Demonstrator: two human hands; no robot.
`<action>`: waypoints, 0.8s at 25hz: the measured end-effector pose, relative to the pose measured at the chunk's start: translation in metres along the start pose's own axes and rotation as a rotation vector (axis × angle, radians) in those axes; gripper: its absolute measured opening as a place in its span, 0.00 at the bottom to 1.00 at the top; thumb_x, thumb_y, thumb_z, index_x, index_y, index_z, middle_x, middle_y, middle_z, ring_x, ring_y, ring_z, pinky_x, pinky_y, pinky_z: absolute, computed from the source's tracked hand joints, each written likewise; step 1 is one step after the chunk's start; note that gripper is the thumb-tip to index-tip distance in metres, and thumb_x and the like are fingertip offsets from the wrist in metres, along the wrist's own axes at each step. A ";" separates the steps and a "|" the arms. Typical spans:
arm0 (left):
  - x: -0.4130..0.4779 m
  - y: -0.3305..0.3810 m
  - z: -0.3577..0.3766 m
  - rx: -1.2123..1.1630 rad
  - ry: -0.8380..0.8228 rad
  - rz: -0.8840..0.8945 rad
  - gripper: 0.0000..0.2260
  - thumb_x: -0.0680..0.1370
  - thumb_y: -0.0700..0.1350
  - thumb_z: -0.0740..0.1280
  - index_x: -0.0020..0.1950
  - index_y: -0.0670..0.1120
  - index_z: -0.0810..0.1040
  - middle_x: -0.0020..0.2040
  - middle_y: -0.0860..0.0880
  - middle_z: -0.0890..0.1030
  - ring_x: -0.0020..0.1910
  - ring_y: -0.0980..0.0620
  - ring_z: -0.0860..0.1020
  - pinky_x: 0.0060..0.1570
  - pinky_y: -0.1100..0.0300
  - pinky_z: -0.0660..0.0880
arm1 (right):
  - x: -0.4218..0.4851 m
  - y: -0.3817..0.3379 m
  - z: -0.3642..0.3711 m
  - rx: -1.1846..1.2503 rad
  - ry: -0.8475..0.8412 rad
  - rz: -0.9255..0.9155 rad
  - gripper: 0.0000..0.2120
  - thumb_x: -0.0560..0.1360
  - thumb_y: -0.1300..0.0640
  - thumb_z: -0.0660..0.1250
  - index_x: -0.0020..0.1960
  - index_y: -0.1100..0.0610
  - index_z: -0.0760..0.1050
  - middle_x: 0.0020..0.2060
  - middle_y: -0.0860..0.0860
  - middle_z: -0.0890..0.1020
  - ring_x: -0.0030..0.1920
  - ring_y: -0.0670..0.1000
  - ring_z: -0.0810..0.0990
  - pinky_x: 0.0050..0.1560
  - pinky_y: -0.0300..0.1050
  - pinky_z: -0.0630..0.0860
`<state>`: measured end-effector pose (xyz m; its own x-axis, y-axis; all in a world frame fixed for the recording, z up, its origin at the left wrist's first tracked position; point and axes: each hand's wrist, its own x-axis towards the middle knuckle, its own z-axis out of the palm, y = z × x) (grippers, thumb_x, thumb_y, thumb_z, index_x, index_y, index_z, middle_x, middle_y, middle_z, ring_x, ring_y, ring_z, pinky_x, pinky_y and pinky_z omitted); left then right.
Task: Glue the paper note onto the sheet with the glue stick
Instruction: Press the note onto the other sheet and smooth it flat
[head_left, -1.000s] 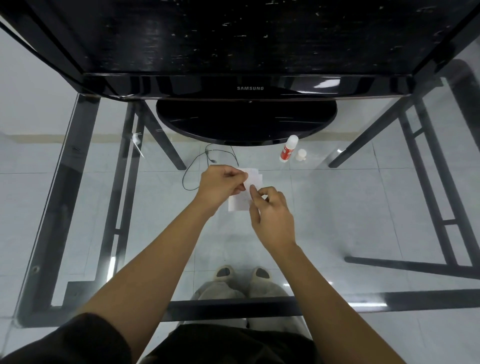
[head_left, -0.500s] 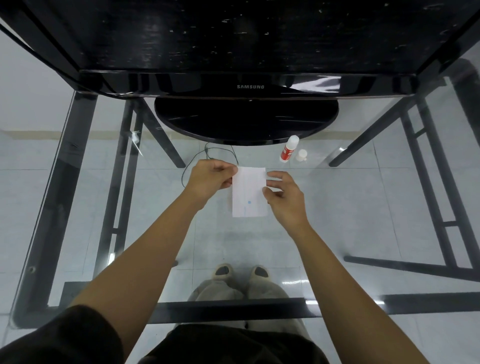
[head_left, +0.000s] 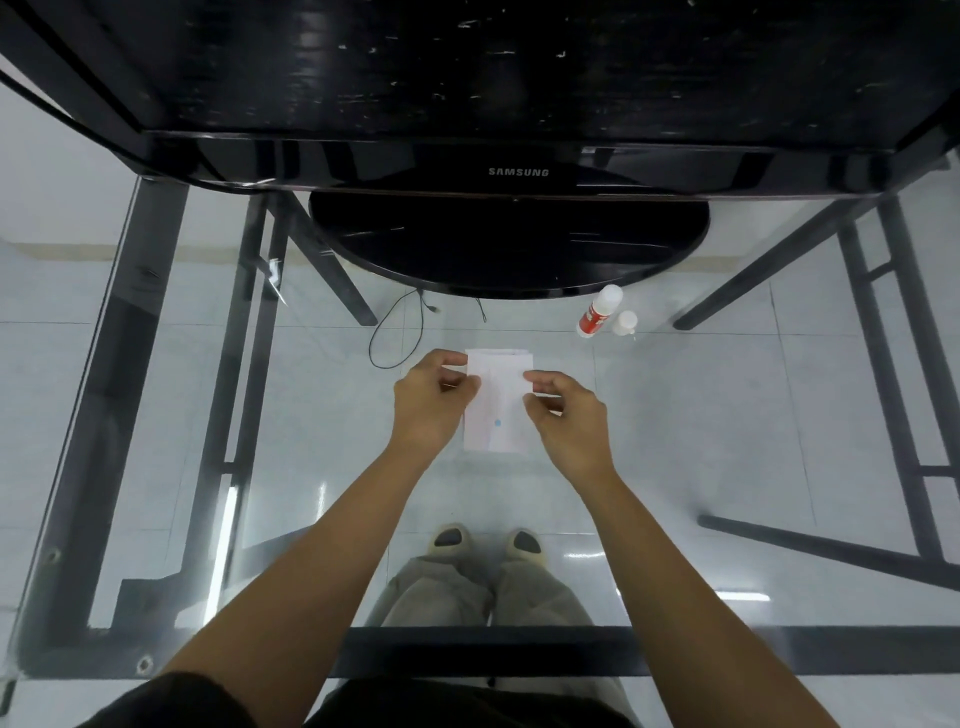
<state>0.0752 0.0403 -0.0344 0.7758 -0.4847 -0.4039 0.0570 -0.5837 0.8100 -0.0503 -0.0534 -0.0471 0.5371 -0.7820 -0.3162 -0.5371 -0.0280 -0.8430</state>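
Over the glass bench (head_left: 322, 467), left hand (head_left: 431, 402) and right hand (head_left: 569, 415) each pinch a side edge of the white paper (head_left: 496, 410) with curled fingers; the uncapped glue stick (head_left: 600, 312) sits near the monitor base (head_left: 509, 244), its cap (head_left: 624, 322) just beside it

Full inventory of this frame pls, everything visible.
monitor: 1, black, far side of table, round base
glass table: 1, clear top, black frame
glue stick: 1, white with red label, near base, right
cap: 1, white, beside glue stick
cable: 1, black, left of paper
paper: 1, white with blue dot, centre
shoes: 2, pale, under the glass
hands: 2, left hand and right hand pinch the paper's sides
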 end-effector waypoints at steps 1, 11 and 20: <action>0.002 0.000 0.002 0.047 0.010 0.032 0.08 0.73 0.41 0.69 0.51 0.46 0.78 0.42 0.46 0.83 0.38 0.50 0.80 0.44 0.62 0.76 | 0.002 0.001 0.001 -0.014 0.004 -0.009 0.10 0.75 0.63 0.66 0.55 0.54 0.78 0.48 0.42 0.78 0.41 0.37 0.75 0.40 0.17 0.67; 0.010 -0.006 0.008 0.226 0.058 0.108 0.08 0.74 0.42 0.69 0.51 0.41 0.78 0.43 0.45 0.83 0.38 0.53 0.77 0.33 0.78 0.68 | 0.013 0.007 0.011 -0.086 0.041 -0.027 0.10 0.75 0.62 0.66 0.55 0.55 0.78 0.56 0.51 0.81 0.44 0.42 0.76 0.41 0.18 0.67; 0.010 -0.005 0.011 0.236 0.096 0.111 0.07 0.74 0.41 0.68 0.50 0.40 0.78 0.37 0.46 0.83 0.33 0.56 0.75 0.33 0.81 0.66 | 0.011 0.000 0.012 -0.097 0.047 -0.014 0.10 0.75 0.62 0.66 0.56 0.56 0.78 0.57 0.52 0.80 0.48 0.47 0.79 0.50 0.31 0.72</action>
<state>0.0755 0.0308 -0.0471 0.8256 -0.4968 -0.2675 -0.1708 -0.6719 0.7207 -0.0372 -0.0546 -0.0558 0.5154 -0.8093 -0.2819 -0.5911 -0.0975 -0.8007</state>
